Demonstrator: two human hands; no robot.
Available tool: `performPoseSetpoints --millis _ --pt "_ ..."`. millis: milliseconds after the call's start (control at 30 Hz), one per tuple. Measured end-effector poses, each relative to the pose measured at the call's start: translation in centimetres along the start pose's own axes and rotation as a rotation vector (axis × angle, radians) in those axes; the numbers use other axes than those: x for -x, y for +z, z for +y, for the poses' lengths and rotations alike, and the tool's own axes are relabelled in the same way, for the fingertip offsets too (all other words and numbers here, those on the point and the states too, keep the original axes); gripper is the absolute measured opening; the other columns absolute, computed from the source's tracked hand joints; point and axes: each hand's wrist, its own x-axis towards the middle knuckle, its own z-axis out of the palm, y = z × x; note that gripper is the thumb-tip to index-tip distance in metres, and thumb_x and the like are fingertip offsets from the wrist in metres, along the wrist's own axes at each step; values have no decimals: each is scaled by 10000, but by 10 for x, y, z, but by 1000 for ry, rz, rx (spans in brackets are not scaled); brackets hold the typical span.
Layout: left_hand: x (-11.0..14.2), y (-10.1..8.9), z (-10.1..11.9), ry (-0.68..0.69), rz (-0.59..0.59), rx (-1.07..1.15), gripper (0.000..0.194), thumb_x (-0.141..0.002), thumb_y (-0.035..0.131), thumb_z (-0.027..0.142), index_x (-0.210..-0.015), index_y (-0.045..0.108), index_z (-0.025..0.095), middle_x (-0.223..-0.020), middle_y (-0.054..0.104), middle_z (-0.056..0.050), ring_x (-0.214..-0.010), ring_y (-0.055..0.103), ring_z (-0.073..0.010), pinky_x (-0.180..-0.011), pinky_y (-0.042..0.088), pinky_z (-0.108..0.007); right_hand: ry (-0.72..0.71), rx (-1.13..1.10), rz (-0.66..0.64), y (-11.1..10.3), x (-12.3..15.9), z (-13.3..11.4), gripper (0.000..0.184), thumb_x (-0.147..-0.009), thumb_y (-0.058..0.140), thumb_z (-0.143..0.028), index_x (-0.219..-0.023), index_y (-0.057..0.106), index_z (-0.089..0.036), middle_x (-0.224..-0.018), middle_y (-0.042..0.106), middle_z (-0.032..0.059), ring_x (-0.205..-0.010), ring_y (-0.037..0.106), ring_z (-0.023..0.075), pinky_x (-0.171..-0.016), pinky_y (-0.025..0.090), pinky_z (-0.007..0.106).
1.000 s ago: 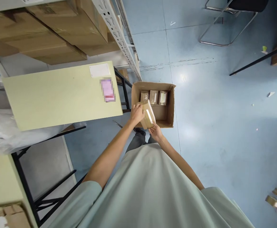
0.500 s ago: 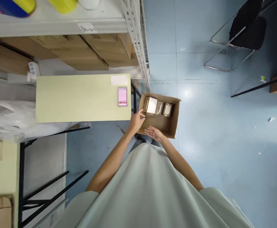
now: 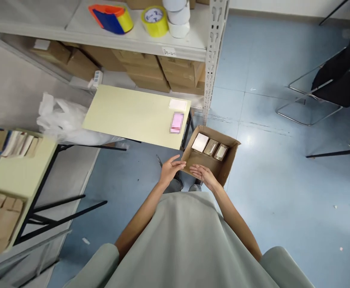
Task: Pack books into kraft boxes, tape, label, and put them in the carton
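An uncovered cardboard box (image 3: pixel 230 162) stands on the floor in front of me. Along its far side sit a small box with a white top (image 3: pixel 200 142) and two taped brown packages, the middle package (image 3: pixel 211 147) and the right package (image 3: pixel 221 152). My left hand (image 3: pixel 170 170) is at the box's near left corner, fingers apart and holding nothing. Over the near edge of the box, my right hand (image 3: pixel 203 174) has its fingers stretched out, palm turned up, with nothing in it. A small gap separates the two hands.
To the left, a pale yellow table (image 3: pixel 127 116) bears a pink item (image 3: pixel 177 122) and a white card (image 3: pixel 178 105). A metal shelf (image 3: pixel 187 52) behind it holds yellow tape (image 3: pixel 154 21) and cartons. A black chair (image 3: pixel 334 84) stands at the right; a white plastic bag (image 3: pixel 69 120) lies left.
The small box left both hands and now rests with its white top up inside the cardboard box. My hands have drawn back toward the near edge. The view has turned and shifted.
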Motion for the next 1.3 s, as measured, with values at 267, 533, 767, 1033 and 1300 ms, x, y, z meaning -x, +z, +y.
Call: performPoseSetpoints --millis 267,533,767,1033,1300 --pt "44 -55 37 58 -46 378 598 -954 790 350 -1527 682 217 -1170 828 -79 -1270 781 -294 -1228 579 -497 -123 179 -166 75 24 -27 469 -979 800 -574 -1281 804 -216 -1341 823 125 -1270 782 291 -1214 565 477" --pt "76 -155 33 125 -3 749 635 -844 961 283 -1443 757 236 -913 745 9 -942 746 -134 -960 591 -268 -82 373 -218 189 13 -16 551 -878 879 -681 -1226 841 -256 -1265 846 104 -1231 786 303 -1191 559 498" --pt "102 -276 -1 172 172 861 627 -766 1013 304 -1349 796 227 -874 748 -5 -876 713 -139 -835 524 -265 -100 567 -272 319 -22 17 569 -844 887 -718 -1181 849 -261 -1235 852 122 -1210 790 328 -1182 551 547" --pt "141 -403 -32 229 415 918 529 -709 1025 373 -1175 834 209 -861 752 -16 -835 690 -154 -812 522 -299 -27 735 -398 449 -68 69 601 -813 897 -745 -1149 849 -249 -1221 850 138 -1192 797 344 -1161 567 549" --pt "157 -490 -64 291 621 1055 617 -722 1046 422 -1260 834 208 -891 784 -32 -842 722 -146 -860 555 -296 78 882 -568 558 -125 106 586 -820 892 -740 -1143 852 -253 -1231 845 142 -1199 789 343 -1139 565 542"
